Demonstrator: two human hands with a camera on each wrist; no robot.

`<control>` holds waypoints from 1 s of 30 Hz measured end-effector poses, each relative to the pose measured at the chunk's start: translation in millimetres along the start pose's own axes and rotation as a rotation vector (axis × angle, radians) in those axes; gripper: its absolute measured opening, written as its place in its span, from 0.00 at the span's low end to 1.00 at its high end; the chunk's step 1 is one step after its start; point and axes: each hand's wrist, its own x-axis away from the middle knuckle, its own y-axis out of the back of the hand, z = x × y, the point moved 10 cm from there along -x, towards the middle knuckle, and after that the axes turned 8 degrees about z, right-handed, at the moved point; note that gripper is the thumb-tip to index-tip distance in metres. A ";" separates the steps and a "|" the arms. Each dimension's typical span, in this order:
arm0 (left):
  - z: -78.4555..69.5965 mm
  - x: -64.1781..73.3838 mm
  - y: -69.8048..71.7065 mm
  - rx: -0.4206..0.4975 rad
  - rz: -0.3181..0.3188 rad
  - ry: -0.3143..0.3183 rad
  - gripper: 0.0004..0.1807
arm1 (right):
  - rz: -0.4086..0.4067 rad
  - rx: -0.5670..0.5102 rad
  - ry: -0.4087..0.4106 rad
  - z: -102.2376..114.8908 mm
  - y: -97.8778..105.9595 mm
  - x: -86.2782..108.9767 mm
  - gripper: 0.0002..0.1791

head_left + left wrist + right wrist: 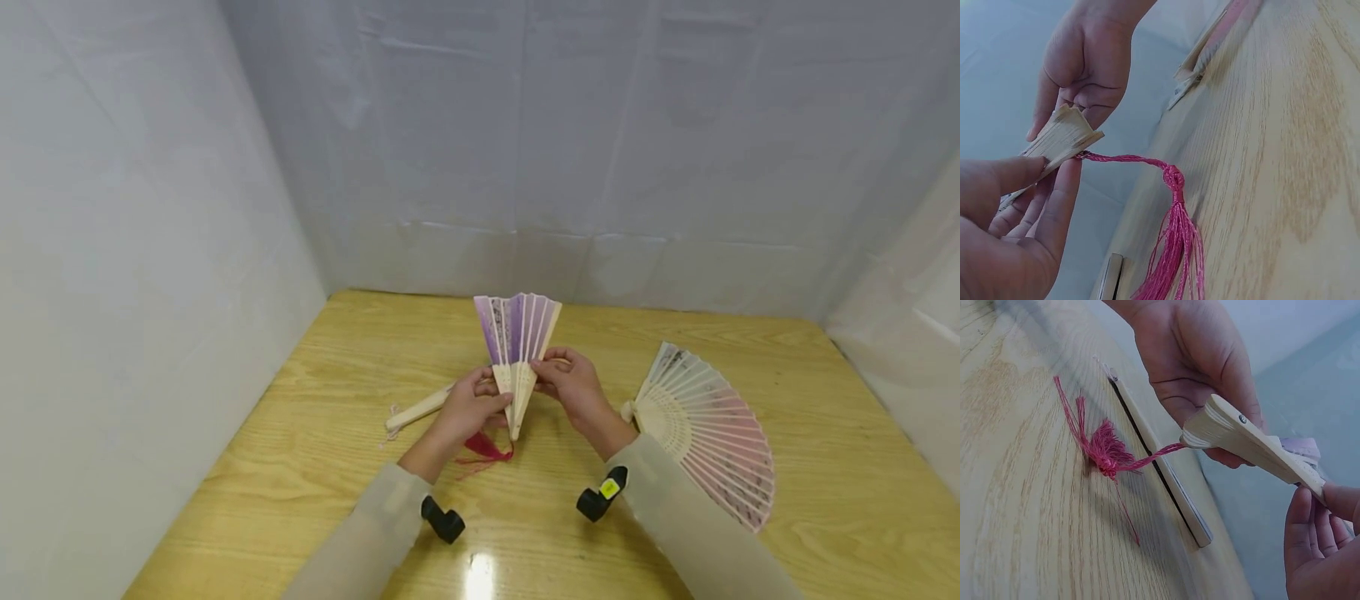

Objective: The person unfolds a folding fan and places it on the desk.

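Note:
Both hands hold a partly spread purple folding fan [517,342] above the table, its pivot end toward me. My left hand [471,408] pinches the pale ribs on the left side between thumb and fingers. On the other side my right hand [576,387] pinches the right outer rib. From the pivot hangs a pink tassel [1175,231], also visible as a tassel [1107,450] in the right wrist view. A closed folding fan [420,408] lies on the table, partly hidden behind the left hand.
A wide-open pink and white fan [712,433] lies on the wooden table [300,500] beside the right forearm. Pale sheeting [480,150] rises behind the table and along both sides. Each wrist carries a black camera mount [444,521].

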 end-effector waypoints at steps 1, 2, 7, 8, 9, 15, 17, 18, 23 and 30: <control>0.2 -0.1 0.4 0.002 -0.004 0.001 0.21 | -0.006 0.004 0.000 0.1 0.9 0.1 0.10; 0.3 -0.1 0.7 0.005 -0.007 0.001 0.21 | -0.011 0.006 0.001 0.3 1.8 0.2 0.11; -0.7 -0.5 1.9 0.013 -0.016 -0.016 0.21 | -0.050 0.043 0.045 5.8 6.6 2.2 0.23; -1.3 -0.4 2.5 0.015 -0.021 -0.020 0.21 | -0.054 0.054 0.059 7.7 7.0 2.7 0.26; -1.9 -0.3 3.0 0.018 -0.027 -0.026 0.20 | -0.057 0.065 0.075 9.5 7.2 3.3 0.27; -3.7 -0.2 7.0 0.032 -0.060 -0.045 0.19 | -0.032 0.157 0.131 14.8 6.7 4.1 0.19; -4.1 -0.1 8.6 0.032 -0.066 -0.055 0.19 | -0.009 0.196 0.143 15.6 6.1 3.9 0.16; -4.6 0.2 9.5 0.034 -0.070 -0.061 0.19 | 0.009 0.226 0.153 16.4 5.5 4.2 0.16; -6.2 2.3 12.8 0.049 -0.075 -0.085 0.20 | 0.119 0.488 0.223 23.5 -1.4 10.9 0.26; -5.4 4.9 13.5 0.077 -0.081 -0.078 0.21 | 0.063 0.867 0.391 41.9 -5.3 25.4 0.25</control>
